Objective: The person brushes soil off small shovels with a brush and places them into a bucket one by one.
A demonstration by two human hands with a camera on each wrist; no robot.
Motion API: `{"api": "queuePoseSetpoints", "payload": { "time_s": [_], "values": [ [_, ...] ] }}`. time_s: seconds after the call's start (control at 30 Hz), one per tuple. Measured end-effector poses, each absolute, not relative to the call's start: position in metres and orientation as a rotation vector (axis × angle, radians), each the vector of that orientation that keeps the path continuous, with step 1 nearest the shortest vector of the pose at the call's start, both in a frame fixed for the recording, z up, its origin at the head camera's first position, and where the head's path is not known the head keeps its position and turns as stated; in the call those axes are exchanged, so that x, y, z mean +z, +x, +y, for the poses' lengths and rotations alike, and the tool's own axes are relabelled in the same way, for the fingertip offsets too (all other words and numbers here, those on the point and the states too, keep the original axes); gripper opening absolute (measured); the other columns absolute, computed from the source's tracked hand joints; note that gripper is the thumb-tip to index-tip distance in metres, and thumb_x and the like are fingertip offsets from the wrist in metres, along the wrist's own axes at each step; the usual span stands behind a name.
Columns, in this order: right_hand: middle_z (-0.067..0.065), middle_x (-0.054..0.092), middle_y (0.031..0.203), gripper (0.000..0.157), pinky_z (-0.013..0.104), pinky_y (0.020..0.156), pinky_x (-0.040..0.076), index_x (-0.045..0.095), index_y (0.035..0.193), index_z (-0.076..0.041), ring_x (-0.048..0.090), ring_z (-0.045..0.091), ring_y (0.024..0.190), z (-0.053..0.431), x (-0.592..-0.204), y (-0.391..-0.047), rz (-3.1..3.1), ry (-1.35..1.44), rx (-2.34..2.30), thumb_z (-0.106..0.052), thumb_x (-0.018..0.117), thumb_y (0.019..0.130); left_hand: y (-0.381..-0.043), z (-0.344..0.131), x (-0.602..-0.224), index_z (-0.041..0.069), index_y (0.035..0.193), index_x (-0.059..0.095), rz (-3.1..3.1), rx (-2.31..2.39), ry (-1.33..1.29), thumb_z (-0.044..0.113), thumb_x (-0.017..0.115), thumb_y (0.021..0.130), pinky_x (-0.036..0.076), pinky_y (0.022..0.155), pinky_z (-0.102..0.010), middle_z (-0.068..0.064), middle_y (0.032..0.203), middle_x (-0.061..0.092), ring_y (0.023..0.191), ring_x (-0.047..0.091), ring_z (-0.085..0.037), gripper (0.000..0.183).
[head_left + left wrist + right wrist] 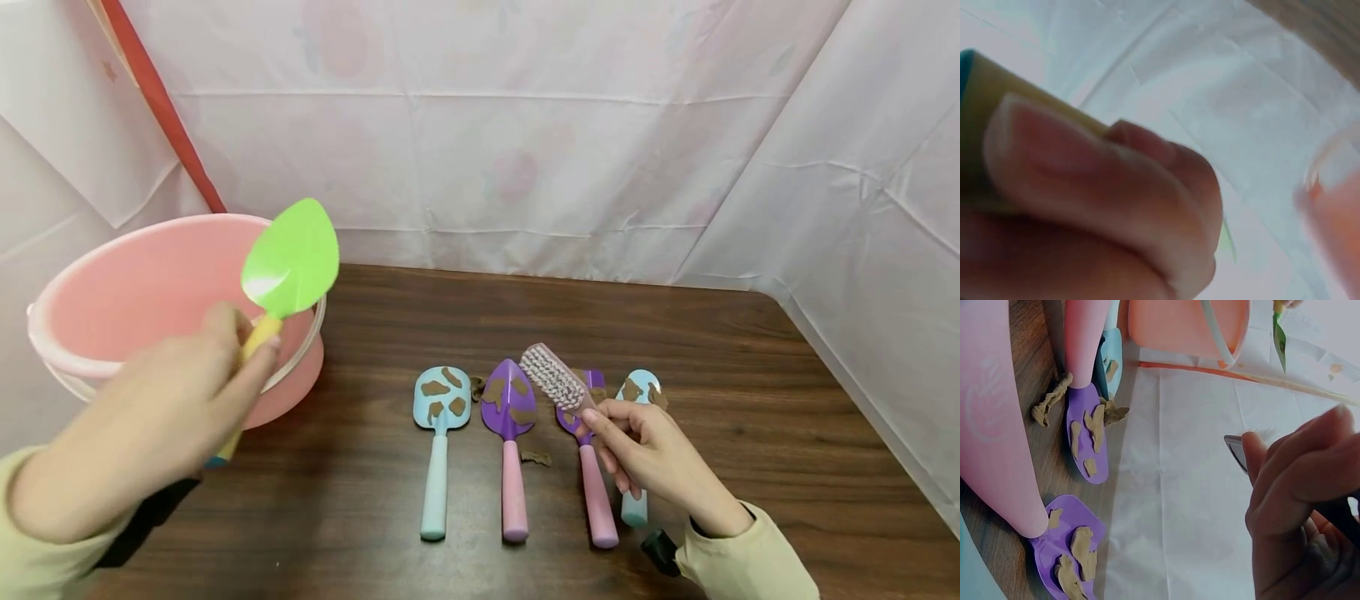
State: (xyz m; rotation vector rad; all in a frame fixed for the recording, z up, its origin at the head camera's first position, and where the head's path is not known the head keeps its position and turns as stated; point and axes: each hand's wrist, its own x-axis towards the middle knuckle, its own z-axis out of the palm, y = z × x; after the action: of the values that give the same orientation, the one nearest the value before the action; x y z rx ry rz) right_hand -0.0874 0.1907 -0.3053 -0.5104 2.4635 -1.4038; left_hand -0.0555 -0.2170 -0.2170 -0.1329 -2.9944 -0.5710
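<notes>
My left hand (176, 387) grips the yellow handle of a toy trowel (294, 254) with a bright green blade, held tilted up in front of a pink bucket (294, 390). No brown patches show on the green blade. In my right hand (660, 446) is a pink brush (553, 377) with pale bristles, raised over the row of tools. Below it lie a purple pink-handled tool (597, 500) and a narrow light blue trowel (634, 508), both partly hidden. A purple trowel (513, 492) and a light blue spade (435, 487) lie further left. Brown patches stick to these blades.
Loose brown clay-like scraps (536, 458) lie among the tools on the dark wooden table (375, 333). A pale patterned sheet (510, 142) hangs behind and at the sides. The bucket stands at the left with a red strip (161, 104) behind it.
</notes>
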Motion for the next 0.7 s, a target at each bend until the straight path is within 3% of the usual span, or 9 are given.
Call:
{"api": "queuePoseSetpoints", "payload": {
  "time_s": [0.1, 0.17, 0.33, 0.43, 0.57, 0.7],
  "values": [
    [0.002, 0.051, 0.055, 0.029, 0.034, 0.032, 0.041, 0.061, 0.087, -0.01, 0.049, 0.01, 0.036, 0.191, -0.305, -0.088, 2.467, -0.516, -1.399, -0.03, 0.046, 0.101, -0.061, -0.24, -0.213, 0.01, 0.093, 0.043, -3.06, -0.602, -0.034, 0.068, 0.016, 0.092, 0.036, 0.048, -0.029, -0.003, 0.051, 0.051, 0.043, 0.049, -0.018, 0.063],
    [0.002, 0.051, 0.054, 0.029, 0.033, 0.032, 0.041, 0.062, 0.087, -0.01, 0.049, 0.01, 0.036, 0.191, -0.305, -0.088, 2.47, -0.519, -1.397, -0.03, 0.046, 0.101, -0.068, -0.256, -0.212, 0.012, 0.092, 0.045, -3.044, -0.556, 0.012, 0.07, 0.019, 0.091, 0.037, 0.045, -0.031, -0.004, 0.049, 0.05, 0.041, 0.049, -0.019, 0.064],
    [0.001, 0.051, 0.055, 0.03, 0.031, 0.032, 0.04, 0.061, 0.086, -0.009, 0.049, 0.01, 0.036, 0.192, -0.306, -0.088, 2.474, -0.522, -1.391, -0.03, 0.046, 0.101, -0.09, -0.297, -0.208, 0.01, 0.091, 0.053, -2.949, -0.452, 0.01, 0.056, 0.042, 0.095, 0.032, 0.043, -0.032, -0.003, 0.055, 0.059, 0.046, 0.047, -0.017, 0.047],
    [0.001, 0.051, 0.055, 0.03, 0.031, 0.032, 0.041, 0.061, 0.086, -0.009, 0.049, 0.01, 0.036, 0.192, -0.307, -0.088, 2.476, -0.529, -1.391, -0.03, 0.046, 0.101, -0.101, -0.315, -0.202, 0.0, 0.093, 0.054, -2.959, -0.395, -0.023, 0.044, 0.051, 0.095, 0.033, 0.042, -0.03, -0.006, 0.063, 0.062, 0.049, 0.047, -0.016, 0.045],
    [0.002, 0.051, 0.055, 0.029, 0.03, 0.032, 0.041, 0.062, 0.087, -0.009, 0.049, 0.009, 0.036, 0.193, -0.307, -0.088, 2.477, -0.544, -1.395, -0.029, 0.046, 0.101, -0.109, -0.326, -0.197, -0.008, 0.088, 0.053, -2.987, -0.241, -0.036, 0.04, 0.053, 0.093, 0.036, 0.039, -0.031, -0.003, 0.056, 0.054, 0.046, 0.045, -0.018, 0.048],
    [0.001, 0.051, 0.055, 0.03, 0.029, 0.032, 0.041, 0.062, 0.087, -0.009, 0.049, 0.009, 0.036, 0.193, -0.308, -0.089, 2.471, -0.547, -1.397, -0.029, 0.046, 0.101, -0.114, -0.332, -0.194, -0.006, 0.082, 0.056, -3.012, -0.125, 0.009, 0.041, 0.055, 0.091, 0.033, 0.046, -0.032, -0.003, 0.054, 0.046, 0.052, 0.043, -0.02, 0.047]
  ]
}}
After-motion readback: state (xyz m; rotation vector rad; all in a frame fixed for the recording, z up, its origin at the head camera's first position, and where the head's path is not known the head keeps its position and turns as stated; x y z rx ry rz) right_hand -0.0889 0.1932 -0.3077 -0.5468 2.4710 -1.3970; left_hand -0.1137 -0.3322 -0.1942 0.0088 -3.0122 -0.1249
